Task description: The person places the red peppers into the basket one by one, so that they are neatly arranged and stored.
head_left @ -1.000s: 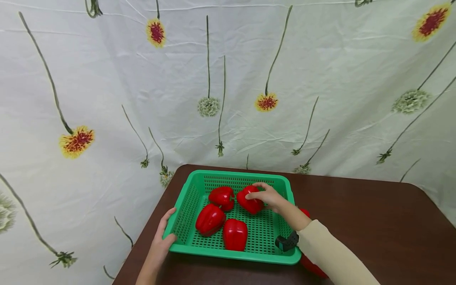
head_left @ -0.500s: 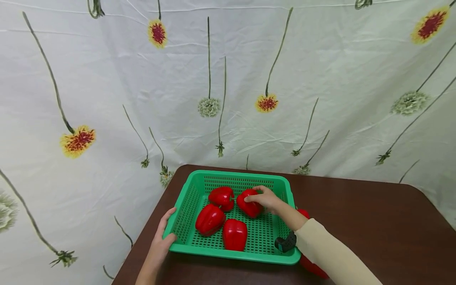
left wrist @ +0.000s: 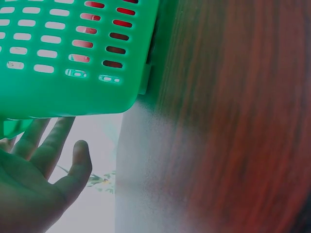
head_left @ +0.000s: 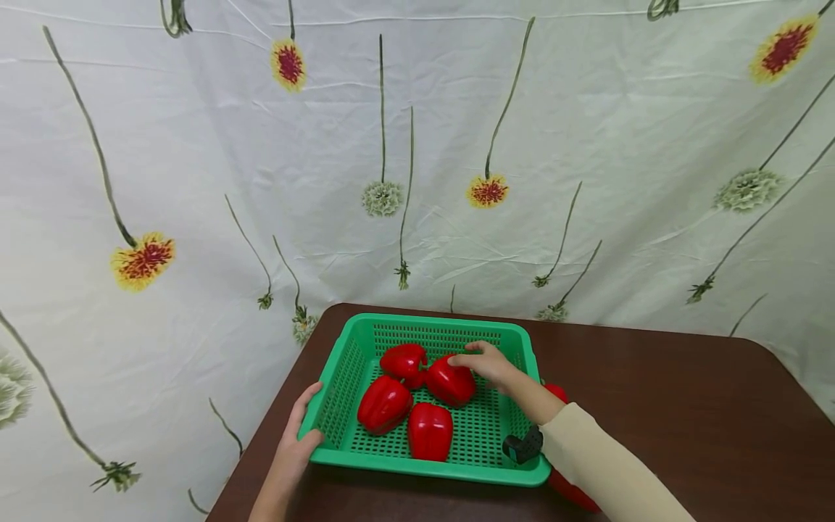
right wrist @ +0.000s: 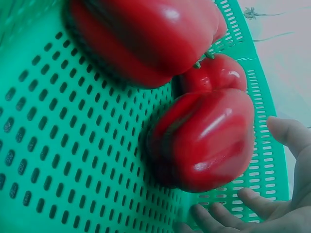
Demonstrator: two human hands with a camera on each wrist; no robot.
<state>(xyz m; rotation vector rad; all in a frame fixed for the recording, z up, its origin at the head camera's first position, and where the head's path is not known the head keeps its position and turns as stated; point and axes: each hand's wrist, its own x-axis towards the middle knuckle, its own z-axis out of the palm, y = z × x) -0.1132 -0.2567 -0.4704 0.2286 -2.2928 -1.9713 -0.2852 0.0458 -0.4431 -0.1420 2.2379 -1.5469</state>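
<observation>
A green plastic basket (head_left: 427,473) with slotted walls holds several red bell peppers. My right hand (head_left: 491,364) hovers over the back right bell pepper (head_left: 451,383); in the right wrist view the fingers of that hand (right wrist: 277,206) are spread and apart from the nearest bell pepper (right wrist: 214,141). That pepper lies against the back left one (head_left: 403,362). Two more bell peppers lie nearer the front, one at left (head_left: 385,406) and one in the middle (head_left: 430,433). My left hand (head_left: 290,446) rests at the basket's left side, its fingers (left wrist: 56,143) extended in the left wrist view.
More red (head_left: 574,493) shows on the table right of the basket, partly hidden by the right forearm. The dark brown table (head_left: 685,420) extends to the right. A white cloth (head_left: 430,145) with printed flowers hangs behind it.
The back right bell pepper has come down and leftward, against its neighbour. My right hand has loosened from it. The left hand and the basket have stayed in place.
</observation>
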